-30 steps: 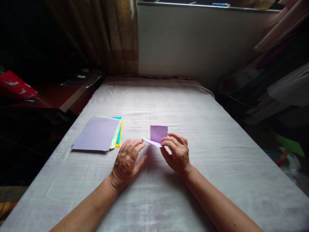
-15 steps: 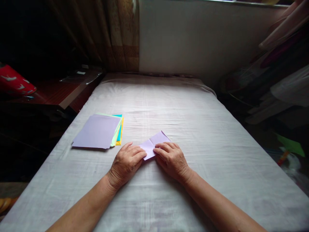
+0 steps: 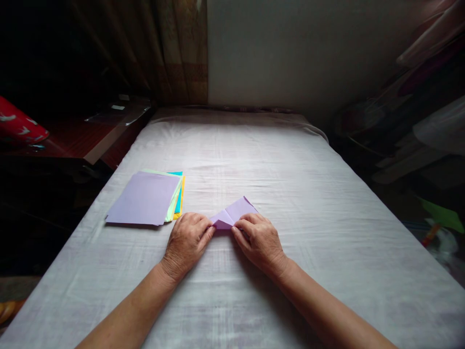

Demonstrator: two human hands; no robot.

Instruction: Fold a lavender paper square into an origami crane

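A small lilac paper (image 3: 233,214), creased and partly folded, lies on the white sheet of the bed (image 3: 276,160) in front of me. My left hand (image 3: 187,242) rests at its near left corner, fingers curled and pinching the folded edge. My right hand (image 3: 258,240) pinches the paper's near edge from the right, fingertips pressed on it. Both hands nearly meet at the near corner, which is folded up. The far part of the paper lies flat beyond my fingers.
A stack of coloured paper sheets (image 3: 145,198), lilac on top with green, blue and yellow edges showing, lies to the left. A dark wooden side table (image 3: 90,140) stands past the bed's left edge. A curtain hangs at the back; clothes and clutter fill the right side.
The paper, held upright in my right hand a second ago, was laid flat on the sheet. Both hands closed on its near edge and the near corner now folds upward.
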